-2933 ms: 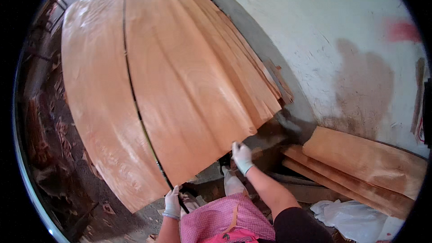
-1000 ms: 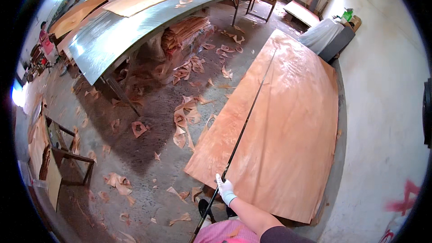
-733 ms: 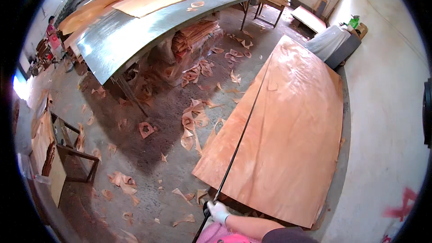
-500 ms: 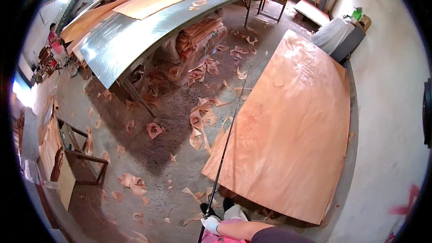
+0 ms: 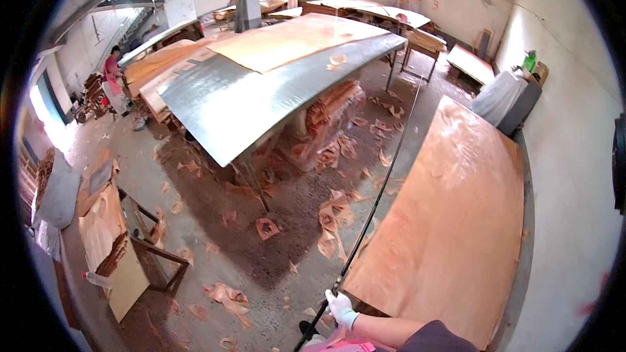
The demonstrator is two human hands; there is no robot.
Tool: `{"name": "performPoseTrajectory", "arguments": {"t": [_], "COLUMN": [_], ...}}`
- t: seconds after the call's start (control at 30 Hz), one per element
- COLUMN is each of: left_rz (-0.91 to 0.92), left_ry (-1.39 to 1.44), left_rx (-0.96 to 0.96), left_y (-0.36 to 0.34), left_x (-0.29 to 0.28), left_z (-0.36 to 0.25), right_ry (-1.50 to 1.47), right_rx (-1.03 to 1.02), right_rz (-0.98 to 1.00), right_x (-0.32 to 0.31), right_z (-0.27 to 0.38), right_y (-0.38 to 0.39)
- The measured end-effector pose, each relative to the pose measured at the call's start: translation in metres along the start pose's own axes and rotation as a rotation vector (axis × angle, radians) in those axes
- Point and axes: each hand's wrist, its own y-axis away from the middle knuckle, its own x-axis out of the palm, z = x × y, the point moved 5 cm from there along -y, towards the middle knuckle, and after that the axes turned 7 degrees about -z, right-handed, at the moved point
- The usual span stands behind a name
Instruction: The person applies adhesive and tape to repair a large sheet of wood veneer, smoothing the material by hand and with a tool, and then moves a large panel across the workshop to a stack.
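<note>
My right hand (image 5: 341,308), in a white glove, is closed around the lower part of a long, thin black rod (image 5: 374,207). From my grip the rod slants up and to the right, tapering like a fishing rod. Its far end passes over the floor left of a large stack of wood veneer sheets (image 5: 443,228). The lower end runs down past my hand toward the bottom edge of the picture. My left hand does not show.
Ahead stands a long metal-topped table (image 5: 244,111) with a veneer sheet on it. Veneer scraps (image 5: 332,221) litter the floor. A wooden stand (image 5: 147,248) is at the left, a white wall (image 5: 574,189) at the right. Two people work farther back, one (image 5: 112,78) at left.
The view has tilted upward, showing more of the far room. My right hand, still gripping the rod, now appears higher and farther right, and the rod's far end has also shifted right.
</note>
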Motion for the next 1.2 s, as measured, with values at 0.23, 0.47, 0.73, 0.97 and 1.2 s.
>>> {"name": "performPoseTrajectory", "arguments": {"t": [0.23, 0.47, 0.73, 0.97, 1.2], "left_rz": [-0.013, -0.032, -0.074, -0.178, -0.461], "left_ry": [0.054, 0.059, 0.020, 0.006, -0.228], "left_rx": [-0.003, 0.022, -0.010, -0.062, 0.096], "left_y": [-0.061, -0.142, -0.230, -0.307, -0.445], "left_x": [-0.031, -0.043, -0.048, -0.048, -0.041], "left_z": [-0.034, -0.103, -0.200, -0.241, -0.255], "right_ry": [-0.152, -0.539, -0.584, -0.580, -0.555], "right_rx": [-0.235, 0.091, 0.091, 0.057, 0.003], "right_rz": [0.060, 0.246, 0.150, 0.189, 0.175], "right_x": [0.063, 0.082, 0.051, 0.088, 0.098], "right_z": [0.119, 0.170, 0.276, 0.380, 0.447], "right_y": [-0.028, -0.098, -0.240, -0.301, -0.409]}}
